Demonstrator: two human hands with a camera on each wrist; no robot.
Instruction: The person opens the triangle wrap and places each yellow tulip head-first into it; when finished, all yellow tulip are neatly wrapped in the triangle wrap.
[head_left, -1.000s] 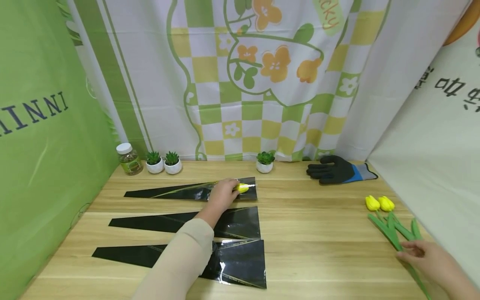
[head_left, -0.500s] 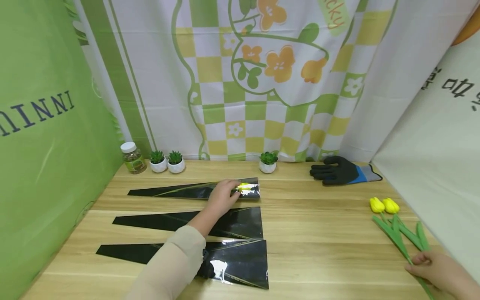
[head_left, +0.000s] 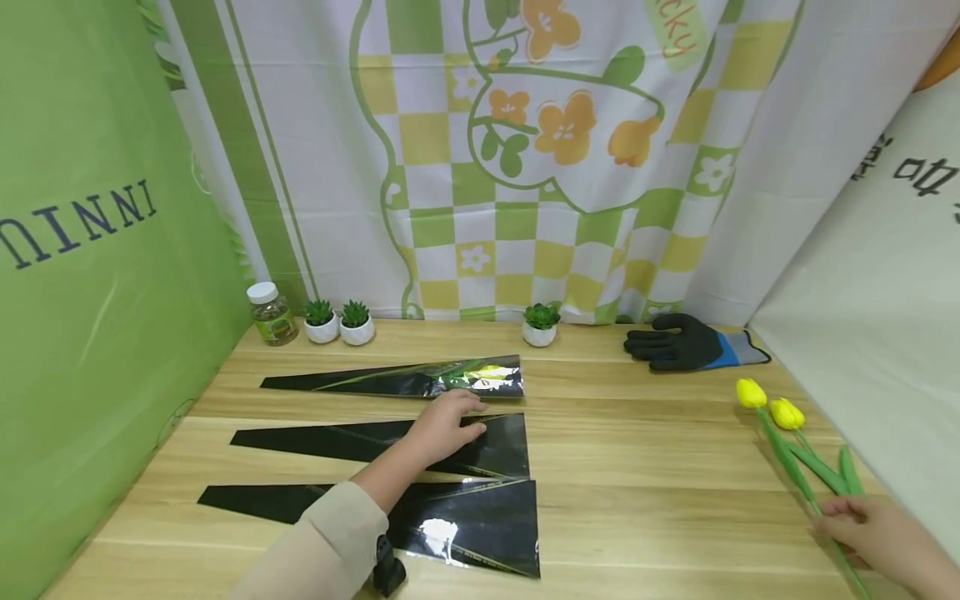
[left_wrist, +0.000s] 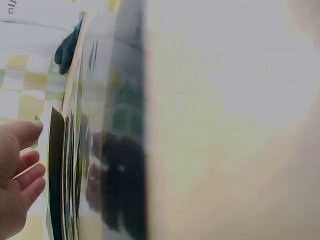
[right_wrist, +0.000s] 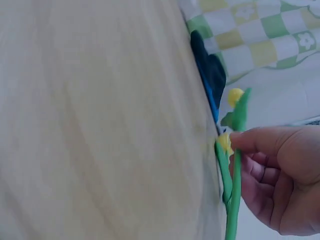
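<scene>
My right hand (head_left: pixel 877 529) pinches the green stem of a yellow artificial tulip (head_left: pixel 752 393) at the right of the table. A second tulip (head_left: pixel 787 413) lies just beside it. In the right wrist view, thumb and forefinger meet on the stem (right_wrist: pixel 234 195). My left hand (head_left: pixel 447 429) has loosely bent fingers and holds nothing; it is over the middle black wrapping sleeve (head_left: pixel 495 446). The far sleeve (head_left: pixel 345 382) has a yellow tulip head (head_left: pixel 491 372) showing through its clear wide end. The near sleeve (head_left: pixel 480 521) lies partly under my left forearm.
Along the back stand a lidded jar (head_left: pixel 272 315), two potted succulents (head_left: pixel 321 322) close together and a third succulent (head_left: pixel 540 325). A black and blue work glove (head_left: pixel 693 343) lies at the back right. Fabric walls border the table (head_left: pixel 637 500).
My left hand has let go of the tulip in the far sleeve and drawn back toward the middle sleeve. My right hand has shifted one tulip up and away from the other.
</scene>
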